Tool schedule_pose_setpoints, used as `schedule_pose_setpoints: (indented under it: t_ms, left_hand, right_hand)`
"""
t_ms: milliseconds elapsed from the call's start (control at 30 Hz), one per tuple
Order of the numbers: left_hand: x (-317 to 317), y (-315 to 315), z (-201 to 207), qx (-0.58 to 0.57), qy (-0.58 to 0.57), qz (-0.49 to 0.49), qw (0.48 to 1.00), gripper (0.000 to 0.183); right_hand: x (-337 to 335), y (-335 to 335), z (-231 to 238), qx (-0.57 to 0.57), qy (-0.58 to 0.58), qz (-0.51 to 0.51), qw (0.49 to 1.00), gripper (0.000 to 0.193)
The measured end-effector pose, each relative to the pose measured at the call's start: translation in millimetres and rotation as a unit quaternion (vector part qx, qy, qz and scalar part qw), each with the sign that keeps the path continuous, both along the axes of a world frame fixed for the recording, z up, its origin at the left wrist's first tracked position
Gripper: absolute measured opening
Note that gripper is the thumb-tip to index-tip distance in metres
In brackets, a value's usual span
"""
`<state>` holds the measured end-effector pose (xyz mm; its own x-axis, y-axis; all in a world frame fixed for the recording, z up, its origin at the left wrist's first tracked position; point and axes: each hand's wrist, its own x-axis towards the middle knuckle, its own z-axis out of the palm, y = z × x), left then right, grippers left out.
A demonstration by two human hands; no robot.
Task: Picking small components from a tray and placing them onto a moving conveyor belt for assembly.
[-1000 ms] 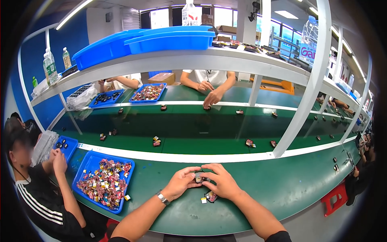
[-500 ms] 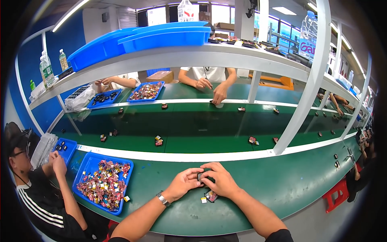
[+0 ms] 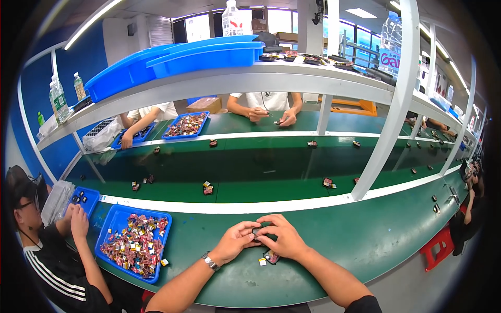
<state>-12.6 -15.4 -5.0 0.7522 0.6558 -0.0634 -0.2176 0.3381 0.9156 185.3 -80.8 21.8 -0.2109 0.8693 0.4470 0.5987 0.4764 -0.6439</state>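
Between my two hands, above the green bench, is a small black casing (image 3: pixel 255 231), mostly hidden by the fingers. My left hand (image 3: pixel 235 245) grips it from the left, thumb and fingers closed round its edge. From the right, my right hand (image 3: pixel 284 237) pinches the same part. Just below the hands, a small reddish circuit board (image 3: pixel 271 256) lies on the bench, partly covered by the right hand. Beside it sits a small white-and-yellow piece (image 3: pixel 262 262).
A blue tray (image 3: pixel 118 215) heaped with small boards stands to my left, near a seated co-worker (image 3: pixel 57 261). Beyond a white rail (image 3: pixel 235 204) runs a green belt (image 3: pixel 261 172) carrying scattered parts. A white shelf post (image 3: pixel 389 109) rises at right. Other people sit opposite.
My hands stay together on the black casing, with the fingers shifting slightly. Opposite, one co-worker's hands have lifted from the rail, and another's arm now reaches into a small blue tray.
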Motion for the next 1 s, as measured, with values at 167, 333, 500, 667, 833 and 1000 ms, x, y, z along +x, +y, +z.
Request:
schedule_pose_setpoints:
  t_ms: [167,333,500,667,833,1000]
  left_hand:
    - [1.0,-0.6,1.2,-0.012,-0.018,0.008,1.000,0.032]
    - [-0.9,0.5,-4.1,-0.020,-0.024,0.009,0.999,0.032]
    - [-1.2,1.3,-5.8,-0.013,-0.032,0.010,0.999,0.032]
    - [-3.2,3.4,-8.8,-0.032,-0.047,0.002,0.998,0.032]
    - [-2.1,1.5,-8.8,-0.035,-0.068,0.005,0.997,0.031]
    - [-1.0,0.5,-11.1,-0.025,-0.088,0.004,0.996,0.029]
  right_hand:
    - [-6.2,-1.1,-7.2,0.017,0.013,-0.058,0.998,0.014]
    - [-9.7,-0.2,-9.0,0.009,0.036,-0.048,0.998,0.014]
    - [-12.8,-0.3,-18.5,0.012,0.053,-0.059,0.997,0.014]
    - [-17.3,-1.4,-20.3,0.023,0.070,-0.065,0.995,0.015]
    - [-20.9,-3.3,-18.5,0.041,0.088,-0.076,0.992,0.017]
    - [-20.5,-3.6,-12.1,0.061,0.073,-0.061,0.994,0.018]
